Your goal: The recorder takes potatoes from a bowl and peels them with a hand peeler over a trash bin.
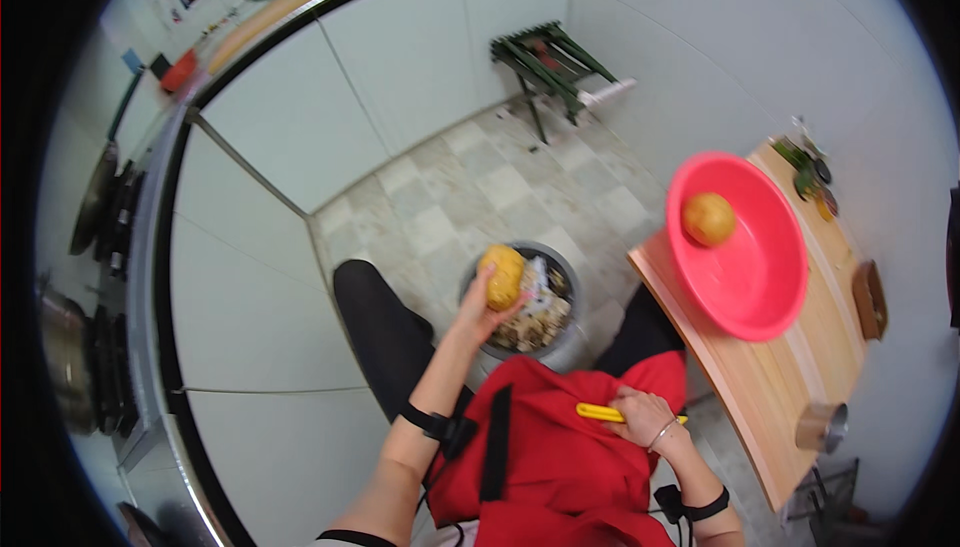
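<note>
My left hand (478, 313) is wrapped around a large yellow potato (503, 276), holding it up over a round grey bin (470, 265). Scraps and peelings (535, 325) fill much of that bin, which stands on the floor between my knees. Closed over my red apron (570, 447), my right hand (643, 417) grips a slim yellow handle (597, 412). A bit of yellow also shows past the far side of the fist, but the working end of this tool cannot be made out. A second, browner potato (709, 219) lies in a pink basin (740, 312) to the right.
The basin sits on a wooden table (735, 402) at my right, with a metal cup (820, 428), a small brown tray (870, 300) and glass bottles (815, 187). A folding stool (550, 62) stands by the far wall. White cabinets (270, 187) line the left.
</note>
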Motion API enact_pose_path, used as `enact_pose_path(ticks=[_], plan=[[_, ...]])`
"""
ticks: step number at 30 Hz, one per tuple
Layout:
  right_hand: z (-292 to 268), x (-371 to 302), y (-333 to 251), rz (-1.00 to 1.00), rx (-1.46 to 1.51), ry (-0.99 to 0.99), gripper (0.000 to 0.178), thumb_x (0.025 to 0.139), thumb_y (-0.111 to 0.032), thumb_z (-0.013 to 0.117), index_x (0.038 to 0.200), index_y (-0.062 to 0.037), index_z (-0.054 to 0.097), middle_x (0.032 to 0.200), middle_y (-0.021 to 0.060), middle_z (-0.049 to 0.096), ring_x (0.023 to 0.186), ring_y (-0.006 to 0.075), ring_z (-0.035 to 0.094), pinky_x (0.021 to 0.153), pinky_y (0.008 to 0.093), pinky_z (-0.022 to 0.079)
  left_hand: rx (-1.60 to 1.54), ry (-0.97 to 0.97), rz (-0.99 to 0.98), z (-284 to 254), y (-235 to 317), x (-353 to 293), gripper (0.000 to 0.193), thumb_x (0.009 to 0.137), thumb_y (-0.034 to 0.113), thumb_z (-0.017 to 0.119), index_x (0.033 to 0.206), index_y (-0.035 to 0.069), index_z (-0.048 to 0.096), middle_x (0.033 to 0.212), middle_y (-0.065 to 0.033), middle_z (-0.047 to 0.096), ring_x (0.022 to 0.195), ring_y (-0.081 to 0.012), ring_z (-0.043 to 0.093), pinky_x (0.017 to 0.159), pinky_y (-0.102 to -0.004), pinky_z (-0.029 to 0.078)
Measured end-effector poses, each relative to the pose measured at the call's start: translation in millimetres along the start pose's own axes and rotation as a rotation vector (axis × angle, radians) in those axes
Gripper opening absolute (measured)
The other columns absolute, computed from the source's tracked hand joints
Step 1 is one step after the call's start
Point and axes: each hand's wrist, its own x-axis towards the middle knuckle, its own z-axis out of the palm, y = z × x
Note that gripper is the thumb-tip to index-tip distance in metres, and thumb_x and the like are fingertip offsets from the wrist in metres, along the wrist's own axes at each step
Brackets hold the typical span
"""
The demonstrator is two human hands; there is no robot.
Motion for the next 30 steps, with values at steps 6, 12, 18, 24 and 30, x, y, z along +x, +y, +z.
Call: enact_pose_path(ticks=[6,12,18,24,30], plan=[[-57,3,-48,-0.12,0.528,0.515,0.02,0.083,-0.016,0.061,0.093,0.0011,0.058,0.085,0.015,0.051,0.079,0.031,0.053,0.07,0.034,0.043,0.219,-0.005,0.091,8,-8,-22,0.047,0.087,0.041,0.055,0.117,0.008,0.041,0.105,-0.0111,0.058,0.088,-0.0237,0.063,0.07,-0.0381,0.054],[-56,76,-67,-0.182,0.335,0.882,0.018,0.081,-0.018,0.066,0.093,-0.0061,0.06,0.079,0.0115,0.053,0.077,0.0279,0.054,0.066,0.0327,0.045,0.238,0.098,0.154,1,-2,-57,0.055,0.088,0.048,0.048,0.121,0.004,0.04,0.103,-0.014,0.059,0.083,-0.0246,0.064,0.067,-0.0366,0.056],[-6,149,-54,-0.261,0.805,0.622,0.033,0.074,-0.007,0.071,0.104,-0.009,0.055,0.072,0.006,0.058,0.06,0.0153,0.056,0.057,0.0263,0.047,0.313,0.237,0.205,-4,-1,-62,0.054,0.09,0.046,0.047,0.127,0.007,0.04,0.112,-0.0119,0.056,0.088,-0.0224,0.062,0.067,-0.0332,0.056],[37,163,-36,-0.352,1.31,0.13,0.063,0.075,-0.006,0.072,0.127,-0.0056,0.036,0.103,0.0064,0.052,0.103,0.0173,0.052,0.091,0.031,0.044,0.402,0.295,0.195,-30,-10,-40,0.051,0.093,0.043,0.041,0.134,0.013,0.035,0.12,-0.0072,0.051,0.1,-0.0185,0.057,0.069,-0.0325,0.053],[69,181,-4,0.056,1.356,0.273,0.02,0.087,0.0,0.052,0.104,-0.0066,0.044,0.085,0.007,0.058,0.068,0.0125,0.058,0.063,0.0251,0.049,0.301,0.29,0.091,-19,-24,-22,0.051,0.093,0.049,0.037,0.125,0.01,0.043,0.114,-0.0081,0.057,0.095,-0.0172,0.059,0.07,-0.0356,0.052]])
